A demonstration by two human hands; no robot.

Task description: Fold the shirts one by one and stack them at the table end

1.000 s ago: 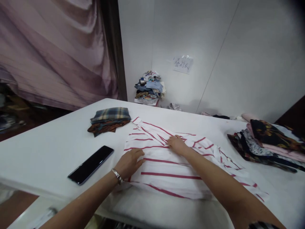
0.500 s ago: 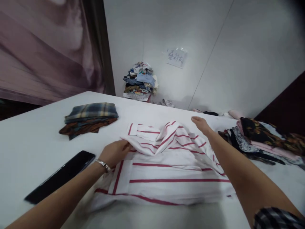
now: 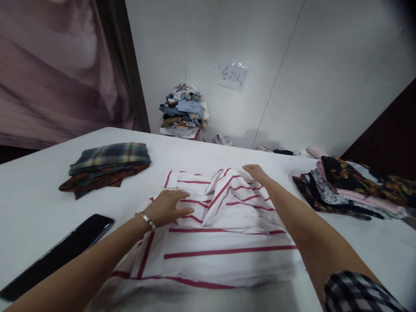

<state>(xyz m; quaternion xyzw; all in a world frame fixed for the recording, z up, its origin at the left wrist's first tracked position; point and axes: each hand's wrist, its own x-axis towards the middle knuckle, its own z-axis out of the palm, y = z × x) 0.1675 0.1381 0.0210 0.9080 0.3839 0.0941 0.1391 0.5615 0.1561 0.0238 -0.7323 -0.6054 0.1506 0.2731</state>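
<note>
A white shirt with red stripes lies partly folded on the white table, with a raised crumpled fold in its middle. Over its left part is my left hand, thumb and fingers apart, holding nothing; a silver bracelet circles that wrist. My right hand is at the shirt's far right edge, fingers drawn together against the cloth. Their tips are partly hidden, and the grip appears closed on the fabric there.
Left on the table are folded plaid and brown clothes and a black phone-like slab. Stacked garments lie at right. A tall clothes pile stands by the wall, below a handwritten sign.
My left hand has let go of the shirt's cloth and spread its fingers. My right hand has moved left and nearer, to the shirt's far edge. The view has shifted slightly.
</note>
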